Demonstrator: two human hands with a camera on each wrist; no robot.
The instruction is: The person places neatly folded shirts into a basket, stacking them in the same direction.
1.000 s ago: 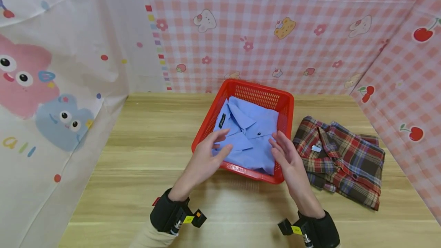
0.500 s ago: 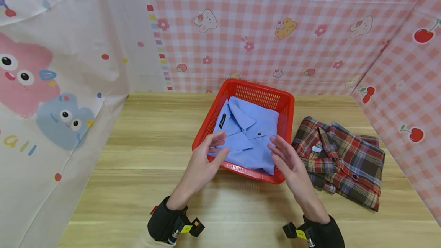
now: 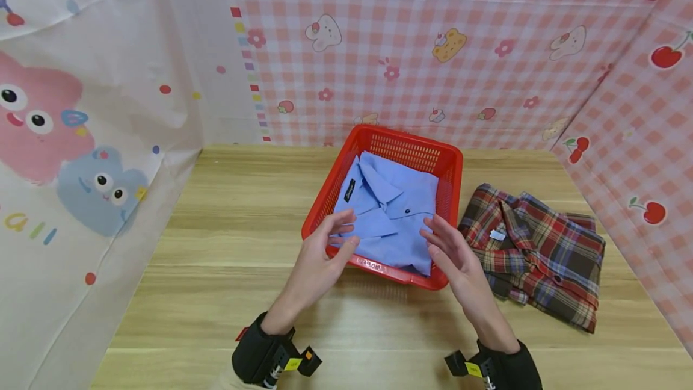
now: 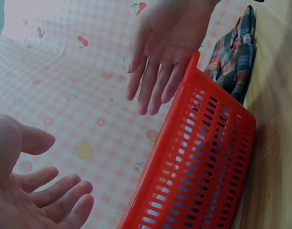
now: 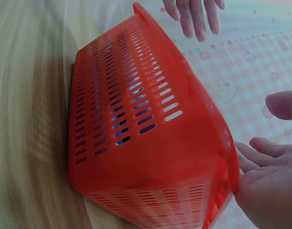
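Observation:
A light blue collared shirt [image 3: 387, 197], folded with its collar up and a dark label showing, lies inside a red plastic basket [image 3: 452, 179] with slotted walls. My left hand [image 3: 316, 260] hovers over the basket's near left corner, fingers loosely spread and holding nothing. Opposite it, my right hand [image 3: 460, 260] is at the near right corner, palm facing inward and fingers relaxed. In the left wrist view the right hand [image 4: 167, 52] appears above the basket rim [image 4: 160, 138], its fingers extended. The right wrist view shows the right hand [image 5: 275, 176] right at the rim.
A folded plaid shirt [image 3: 541, 251] in red, brown and blue lies on the wooden table [image 3: 227, 245] to the right of the basket. Behind the basket hangs a pink checked cloth [image 3: 411, 47]; a white cartoon-printed cloth [image 3: 124, 35] covers the left side.
Both hands have drawn back slightly toward me from above the blue shirt, mostly in the first half second. Basket and shirts stay where they were.

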